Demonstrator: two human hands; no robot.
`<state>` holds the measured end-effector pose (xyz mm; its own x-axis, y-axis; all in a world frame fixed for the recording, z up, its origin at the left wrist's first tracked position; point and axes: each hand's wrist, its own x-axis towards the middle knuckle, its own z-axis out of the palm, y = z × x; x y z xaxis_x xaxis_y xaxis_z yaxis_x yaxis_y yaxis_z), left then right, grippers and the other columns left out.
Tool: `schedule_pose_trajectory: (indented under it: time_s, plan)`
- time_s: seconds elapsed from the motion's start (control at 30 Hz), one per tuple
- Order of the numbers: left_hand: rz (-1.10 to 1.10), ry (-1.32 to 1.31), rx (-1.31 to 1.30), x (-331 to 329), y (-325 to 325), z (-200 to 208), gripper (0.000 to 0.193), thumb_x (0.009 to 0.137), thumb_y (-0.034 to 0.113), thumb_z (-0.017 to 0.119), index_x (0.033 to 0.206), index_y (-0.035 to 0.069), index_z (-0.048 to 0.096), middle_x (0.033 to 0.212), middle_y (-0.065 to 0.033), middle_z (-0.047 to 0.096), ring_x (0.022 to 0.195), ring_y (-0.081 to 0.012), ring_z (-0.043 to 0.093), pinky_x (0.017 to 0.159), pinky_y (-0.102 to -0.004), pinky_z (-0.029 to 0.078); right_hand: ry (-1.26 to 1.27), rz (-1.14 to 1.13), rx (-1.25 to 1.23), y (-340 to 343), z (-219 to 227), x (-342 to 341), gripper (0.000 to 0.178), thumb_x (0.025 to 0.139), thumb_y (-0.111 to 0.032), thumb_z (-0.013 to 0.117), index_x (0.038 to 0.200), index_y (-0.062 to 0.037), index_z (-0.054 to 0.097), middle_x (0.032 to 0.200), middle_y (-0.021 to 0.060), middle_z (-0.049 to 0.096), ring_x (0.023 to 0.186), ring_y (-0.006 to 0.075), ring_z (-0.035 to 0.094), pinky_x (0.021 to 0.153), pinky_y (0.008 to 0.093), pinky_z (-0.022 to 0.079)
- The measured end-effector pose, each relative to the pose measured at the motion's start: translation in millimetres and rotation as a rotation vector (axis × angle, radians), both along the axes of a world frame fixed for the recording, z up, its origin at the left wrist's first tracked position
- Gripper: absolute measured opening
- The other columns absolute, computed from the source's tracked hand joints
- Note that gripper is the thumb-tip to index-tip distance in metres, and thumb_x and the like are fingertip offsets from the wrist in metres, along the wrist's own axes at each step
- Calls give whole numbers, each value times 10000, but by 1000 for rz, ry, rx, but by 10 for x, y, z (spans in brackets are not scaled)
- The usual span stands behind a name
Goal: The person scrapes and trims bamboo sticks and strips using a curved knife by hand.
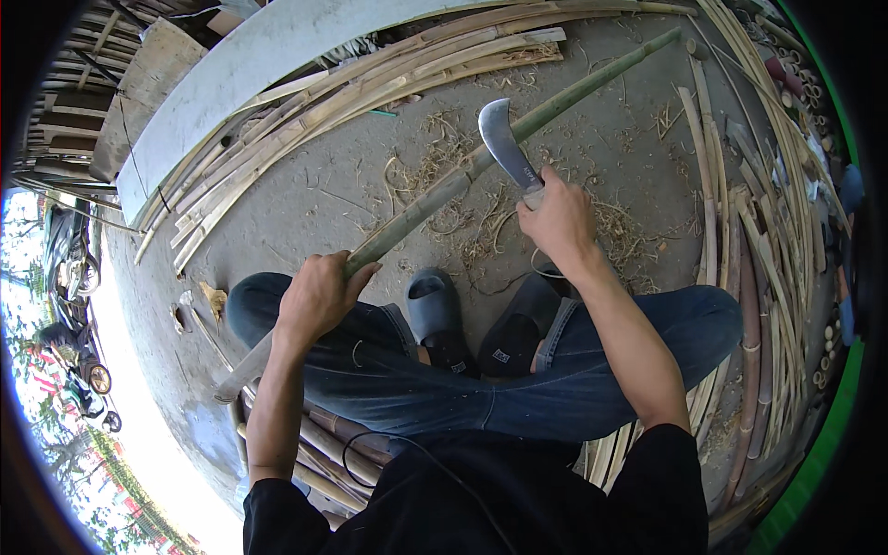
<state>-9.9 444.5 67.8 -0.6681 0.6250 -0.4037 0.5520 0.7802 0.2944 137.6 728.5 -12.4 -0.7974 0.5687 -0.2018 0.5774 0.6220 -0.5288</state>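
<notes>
A long green bamboo pole (421, 205) runs slantwise from beside my left knee up to the far right. My left hand (319, 294) is wrapped round its lower part, and the near end sticks out below the wrist. In my right hand (561, 220) is a billhook (504, 143) with a curved, hooked steel blade; its handle is mostly hidden by the fingers. The blade lies across the pole about midway along it, its hooked tip pointing up and left. Whether the edge touches the bamboo I cannot tell.
Curly bamboo shavings (453, 166) litter the concrete floor around the pole. Split bamboo strips (398, 69) lie in a bundle at the far side, with more strips (777, 268) piled at right. My sandals (433, 301) are between my bent knees. Motorbikes (97, 379) stand outside at left.
</notes>
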Motion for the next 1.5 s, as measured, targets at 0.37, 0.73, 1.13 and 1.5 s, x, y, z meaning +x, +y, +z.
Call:
schedule_pose_trajectory:
  time_s: [0.37, 0.73, 1.13, 1.5]
  plan:
    - [205, -447, 29, -140, 32, 15, 546, 1006, 459, 688, 835, -59, 707, 640, -182, 678, 604, -342, 704, 647, -449, 559, 344, -167, 164, 50, 355, 601, 474, 824, -171, 764, 1229, 17, 604, 960, 209, 702, 910, 427, 705, 829, 519, 553]
    - [20, 170, 16, 298, 229, 38, 544, 1014, 498, 638, 855, -19, 692, 700, -259, 662, 741, -445, 700, 682, -530, 546, 465, -114, -217, -451, -96, 680, 246, 804, -85, 789, 978, -15, 631, 815, 99, 687, 767, 240, 725, 746, 386, 557]
    - [-34, 130, 50, 334, 248, -113, 489, 1020, 476, 635, 956, -4, 703, 755, -252, 692, 770, -470, 709, 711, -560, 561, 18, 18, 50, 116, -71, 49, 320, 793, -193, 785, 1037, -37, 649, 841, 216, 741, 823, 432, 741, 767, 522, 576]
    - [-32, 145, -11, 330, 378, -155, 498, 1026, 466, 625, 925, -18, 689, 791, -263, 709, 783, -474, 722, 716, -563, 581, 99, 56, 71, -226, 361, -35, 304, 770, -144, 775, 1017, -1, 671, 844, 240, 739, 844, 432, 745, 774, 503, 594]
